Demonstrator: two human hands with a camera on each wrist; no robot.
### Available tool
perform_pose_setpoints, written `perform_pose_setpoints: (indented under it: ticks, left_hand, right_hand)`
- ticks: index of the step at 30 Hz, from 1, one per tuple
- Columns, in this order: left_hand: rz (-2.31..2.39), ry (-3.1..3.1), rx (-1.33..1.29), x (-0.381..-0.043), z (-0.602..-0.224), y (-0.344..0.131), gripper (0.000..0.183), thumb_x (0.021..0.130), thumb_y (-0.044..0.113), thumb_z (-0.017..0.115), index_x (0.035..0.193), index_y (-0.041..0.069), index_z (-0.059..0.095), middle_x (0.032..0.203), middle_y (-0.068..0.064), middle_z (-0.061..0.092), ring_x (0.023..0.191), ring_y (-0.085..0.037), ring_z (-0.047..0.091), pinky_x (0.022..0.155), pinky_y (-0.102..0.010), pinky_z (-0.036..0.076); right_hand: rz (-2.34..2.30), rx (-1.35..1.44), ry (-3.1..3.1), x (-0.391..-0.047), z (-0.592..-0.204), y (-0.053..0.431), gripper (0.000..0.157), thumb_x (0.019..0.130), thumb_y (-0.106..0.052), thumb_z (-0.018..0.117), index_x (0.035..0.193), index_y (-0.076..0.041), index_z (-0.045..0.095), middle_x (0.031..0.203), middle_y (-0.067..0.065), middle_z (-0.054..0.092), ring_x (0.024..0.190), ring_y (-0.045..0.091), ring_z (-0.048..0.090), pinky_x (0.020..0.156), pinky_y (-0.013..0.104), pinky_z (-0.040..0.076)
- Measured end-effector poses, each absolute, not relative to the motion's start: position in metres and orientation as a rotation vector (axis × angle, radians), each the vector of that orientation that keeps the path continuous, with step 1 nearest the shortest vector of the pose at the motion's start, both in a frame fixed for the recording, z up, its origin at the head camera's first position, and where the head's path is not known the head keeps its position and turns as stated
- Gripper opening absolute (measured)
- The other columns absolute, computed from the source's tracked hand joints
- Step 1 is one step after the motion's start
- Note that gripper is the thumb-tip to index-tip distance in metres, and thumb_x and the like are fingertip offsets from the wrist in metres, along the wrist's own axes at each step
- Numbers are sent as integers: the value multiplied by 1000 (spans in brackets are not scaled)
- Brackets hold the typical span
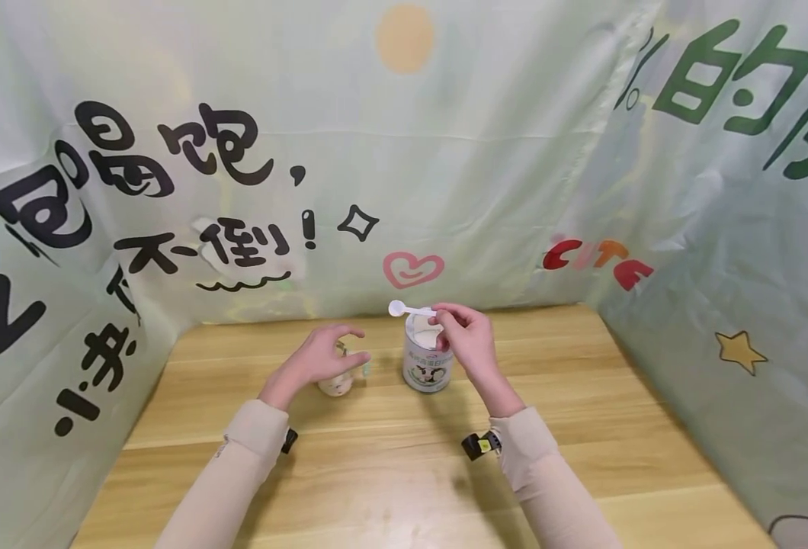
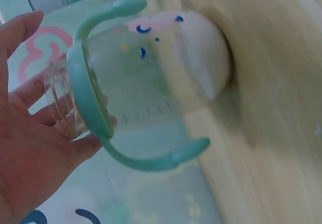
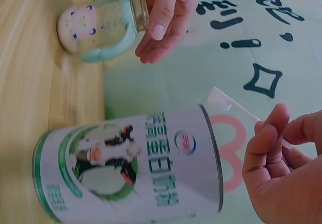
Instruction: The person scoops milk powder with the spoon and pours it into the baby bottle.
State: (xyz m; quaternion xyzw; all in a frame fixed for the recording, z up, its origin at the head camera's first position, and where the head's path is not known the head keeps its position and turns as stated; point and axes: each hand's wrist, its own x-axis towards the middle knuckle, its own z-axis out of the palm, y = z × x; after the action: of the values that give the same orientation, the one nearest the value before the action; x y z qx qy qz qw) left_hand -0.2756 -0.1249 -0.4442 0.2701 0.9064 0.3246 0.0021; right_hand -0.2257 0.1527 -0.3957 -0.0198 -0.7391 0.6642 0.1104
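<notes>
Soft glare on the wooden table [image 1: 397, 488]

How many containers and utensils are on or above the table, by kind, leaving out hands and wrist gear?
Clear bottle with mint-green handles: 1
White cylindrical can with cow picture: 1
White long-handled plastic scoop: 1
Total: 3

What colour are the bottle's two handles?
The handles are mint green, clearest in the left wrist view.

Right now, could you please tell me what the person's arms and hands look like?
The sleeves are long and pale beige, with broad cuffs. A small black device shows beside the left cuff; another, with a yellow patch, beside the right. The left hand and right hand are ungloved.
</notes>
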Motion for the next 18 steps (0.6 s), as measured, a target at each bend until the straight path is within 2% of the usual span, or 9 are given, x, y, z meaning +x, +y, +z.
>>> perform_pose_setpoints:
  ticks: [1,5,7,8,12,18]
  left_hand:
    - [1017,2843,854,-276,-443,-122,53,94,40,78,136,9,68,142,-15,67,124,-36,67,116,-54,48]
    - [1001,2842,867,-278,-442,-112,62,94,41,79,144,7,63,147,-16,64,128,-37,65,118,-55,47]
    - [993,2836,862,-280,-441,-109,67,94,45,79,147,8,60,149,-15,63,131,-38,64,118,-55,46]
    - [990,2832,861,-280,-440,-107,69,93,47,78,148,9,59,150,-15,62,139,-38,58,119,-56,46]
    - [985,2808,856,-282,-438,-97,73,93,50,77,151,11,56,153,-14,59,142,-38,55,120,-57,44]
    - [972,2796,869,-283,-435,-82,78,92,53,77,154,11,53,153,-14,60,142,-35,56,119,-55,46]
  right_hand:
    - [1944,-66,-2172,-225,-396,155,24,103,-11,60,116,0,76,94,14,76,53,10,58,55,21,53]
    - [1934,-92,-2175,-225,-397,163,23,103,-13,62,117,-1,76,92,9,75,54,10,59,56,21,55]
    - [1937,-109,-2173,-225,-398,166,23,103,-13,62,117,-2,76,96,14,76,53,10,59,57,21,55]
    - [1939,-118,-2172,-225,-398,168,23,103,-13,62,117,-2,76,98,18,75,53,10,59,57,21,55]
    - [1937,-144,-2171,-224,-399,173,24,103,-13,61,118,-1,75,105,27,74,54,9,60,56,21,54]
    - [1926,-166,-2158,-222,-399,180,27,102,-13,62,120,3,74,95,14,76,54,10,59,56,22,54]
